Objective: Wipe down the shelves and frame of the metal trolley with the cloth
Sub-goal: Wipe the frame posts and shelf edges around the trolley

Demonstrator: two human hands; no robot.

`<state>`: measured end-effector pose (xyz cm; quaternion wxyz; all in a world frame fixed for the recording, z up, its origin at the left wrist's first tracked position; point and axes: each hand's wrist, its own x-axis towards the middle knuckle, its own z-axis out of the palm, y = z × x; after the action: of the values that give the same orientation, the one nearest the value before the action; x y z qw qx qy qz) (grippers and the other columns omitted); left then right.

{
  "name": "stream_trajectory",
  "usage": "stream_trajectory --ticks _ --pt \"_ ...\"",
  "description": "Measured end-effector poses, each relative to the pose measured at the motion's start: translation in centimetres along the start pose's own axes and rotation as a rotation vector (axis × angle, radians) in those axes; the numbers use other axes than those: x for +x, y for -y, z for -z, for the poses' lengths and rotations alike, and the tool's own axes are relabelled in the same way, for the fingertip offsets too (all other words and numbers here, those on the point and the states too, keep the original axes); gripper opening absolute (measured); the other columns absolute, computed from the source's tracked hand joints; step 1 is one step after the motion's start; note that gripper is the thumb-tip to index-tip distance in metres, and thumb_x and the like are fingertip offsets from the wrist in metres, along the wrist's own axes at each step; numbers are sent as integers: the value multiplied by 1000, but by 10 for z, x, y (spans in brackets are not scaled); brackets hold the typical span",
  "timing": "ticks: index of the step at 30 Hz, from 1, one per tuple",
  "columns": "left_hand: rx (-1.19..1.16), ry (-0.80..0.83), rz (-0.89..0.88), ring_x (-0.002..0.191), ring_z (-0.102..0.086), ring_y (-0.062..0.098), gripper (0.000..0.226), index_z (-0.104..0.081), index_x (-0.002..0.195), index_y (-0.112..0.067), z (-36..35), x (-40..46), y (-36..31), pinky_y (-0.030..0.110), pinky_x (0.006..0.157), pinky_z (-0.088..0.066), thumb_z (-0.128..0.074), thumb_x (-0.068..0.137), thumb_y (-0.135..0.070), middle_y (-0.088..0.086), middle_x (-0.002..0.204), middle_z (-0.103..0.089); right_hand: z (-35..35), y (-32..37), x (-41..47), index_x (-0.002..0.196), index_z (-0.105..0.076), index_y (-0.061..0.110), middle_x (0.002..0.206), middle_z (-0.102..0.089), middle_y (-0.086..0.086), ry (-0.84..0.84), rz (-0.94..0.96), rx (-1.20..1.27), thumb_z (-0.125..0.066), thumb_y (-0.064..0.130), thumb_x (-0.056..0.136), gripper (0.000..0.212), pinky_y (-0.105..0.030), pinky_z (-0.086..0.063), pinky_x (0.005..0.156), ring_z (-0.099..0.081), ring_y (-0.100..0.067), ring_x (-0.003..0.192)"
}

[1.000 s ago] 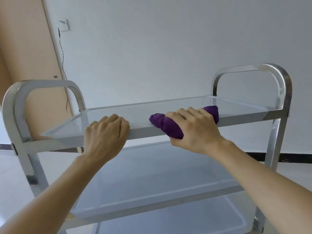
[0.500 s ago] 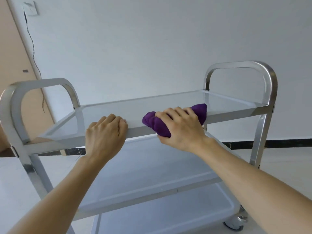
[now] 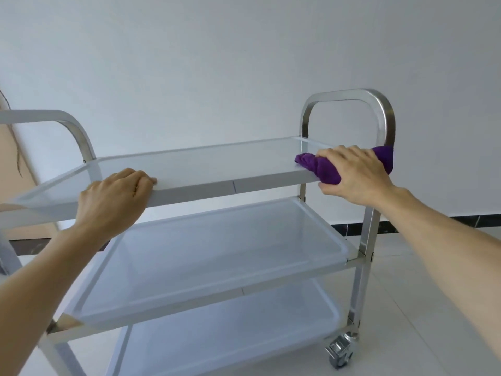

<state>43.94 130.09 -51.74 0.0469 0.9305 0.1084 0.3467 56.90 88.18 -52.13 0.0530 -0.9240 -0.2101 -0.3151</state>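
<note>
The left hand (image 3: 115, 198) curls its fingers over the front edge of the trolley's top shelf (image 3: 189, 164), steadying it. Farther right, the right hand (image 3: 355, 176) grips the bunched purple cloth (image 3: 322, 168), fingers wrapped over it, pressing it onto that shelf's front right corner beside the upright handle (image 3: 379, 118). The cloth looks soft and light, best held bunched; the trolley, on a wheel (image 3: 340, 350), may roll, so bracing helps.
</note>
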Motion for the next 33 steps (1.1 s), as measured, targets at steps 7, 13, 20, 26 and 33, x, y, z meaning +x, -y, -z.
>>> stream_trajectory --ticks 7,13,20,26,33 --pt "-23 -110 8 99 -57 25 49 -65 96 -44 -16 7 1 41 75 -42 -17 87 -41 -15 115 -65 -24 50 22 130 -51 31 119 -62 11 -145 219 26 -59 55 77 59 -42 -41 91 -58 -21 108" --pt "-65 -98 19 94 -57 23 42 -58 92 -57 -17 16 8 48 75 -50 -19 88 -42 -21 113 -60 -25 11 30 128 -54 32 112 -63 13 -190 342 34 -63 54 76 58 -30 -35 74 -60 -20 100" --pt "-109 -26 48 94 -55 27 49 -68 84 -34 -12 31 -27 49 83 -47 -21 78 -48 -6 106 -63 -35 -29 29 121 -62 26 107 -67 5 -281 256 10 -71 47 73 53 -35 -48 70 -61 -26 94" --pt "-165 -16 -145 93 -59 20 32 -66 97 -34 -33 51 -117 37 79 -44 -36 88 -41 -12 106 -61 -38 -22 34 120 -64 25 101 -66 1 -324 252 -19 -68 49 73 53 -38 -48 65 -60 -28 88" --pt "-253 59 -242 99 -57 16 26 -61 110 -31 -60 71 -206 33 77 -36 -39 97 -33 -15 112 -60 -39 -8 31 120 -64 22 100 -66 0 -385 294 -8 -65 46 76 50 -40 -50 68 -59 -28 89"
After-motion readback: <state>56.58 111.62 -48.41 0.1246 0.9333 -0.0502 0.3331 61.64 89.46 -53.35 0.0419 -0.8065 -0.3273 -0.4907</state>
